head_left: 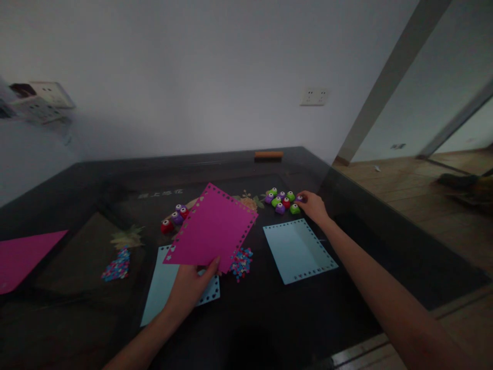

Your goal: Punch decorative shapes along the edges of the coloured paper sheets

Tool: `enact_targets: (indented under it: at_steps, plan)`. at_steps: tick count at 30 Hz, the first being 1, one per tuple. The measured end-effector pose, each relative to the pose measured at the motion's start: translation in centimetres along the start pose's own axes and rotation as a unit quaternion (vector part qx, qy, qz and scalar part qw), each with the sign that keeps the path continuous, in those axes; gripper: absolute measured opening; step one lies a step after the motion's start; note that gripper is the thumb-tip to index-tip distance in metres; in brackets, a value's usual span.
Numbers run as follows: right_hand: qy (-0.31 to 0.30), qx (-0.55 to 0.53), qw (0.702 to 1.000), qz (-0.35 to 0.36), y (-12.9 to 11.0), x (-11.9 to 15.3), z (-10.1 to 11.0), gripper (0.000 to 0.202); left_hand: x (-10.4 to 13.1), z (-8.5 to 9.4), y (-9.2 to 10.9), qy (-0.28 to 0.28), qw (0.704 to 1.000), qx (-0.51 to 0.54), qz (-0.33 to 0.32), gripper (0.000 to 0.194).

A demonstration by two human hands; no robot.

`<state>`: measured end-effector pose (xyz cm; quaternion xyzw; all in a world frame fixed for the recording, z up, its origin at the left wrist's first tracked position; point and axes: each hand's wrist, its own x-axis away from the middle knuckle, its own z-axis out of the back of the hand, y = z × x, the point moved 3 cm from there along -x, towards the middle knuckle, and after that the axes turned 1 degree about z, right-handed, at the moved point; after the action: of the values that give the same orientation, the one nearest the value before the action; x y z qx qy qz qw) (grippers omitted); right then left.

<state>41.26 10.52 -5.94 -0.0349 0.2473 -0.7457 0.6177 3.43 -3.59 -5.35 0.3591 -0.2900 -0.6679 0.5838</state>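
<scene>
My left hand (pixel 190 282) pinches a magenta sheet of paper (pixel 215 226) by its lower edge and holds it up, tilted. Small shapes are cut out along the sheet's edges. At the right end of a group of small green, purple and red craft punches (pixel 285 202), my right hand (pixel 314 206) has its fingers closed around a purple craft punch (pixel 299 198). Below that group lies a light blue sheet (pixel 298 249) with cut-outs on its edges. Another light blue sheet (pixel 157 293) is partly hidden under my left hand and the magenta paper.
More red and purple punches (pixel 167 226) stand left of the magenta sheet. Piles of punched paper bits lie at the middle (pixel 242 263) and left (pixel 117 264). A second magenta sheet (pixel 26 257) is at far left. An orange-brown bar (pixel 268 154) lies near the wall.
</scene>
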Motion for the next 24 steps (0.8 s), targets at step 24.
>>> enact_targets:
  at_steps: [24]
  plan:
    - [0.014,-0.010,0.998,0.061,-0.9,0.7,0.5,0.028,0.1,0.1,0.8,-0.002,0.999,0.045,-0.004,0.024]
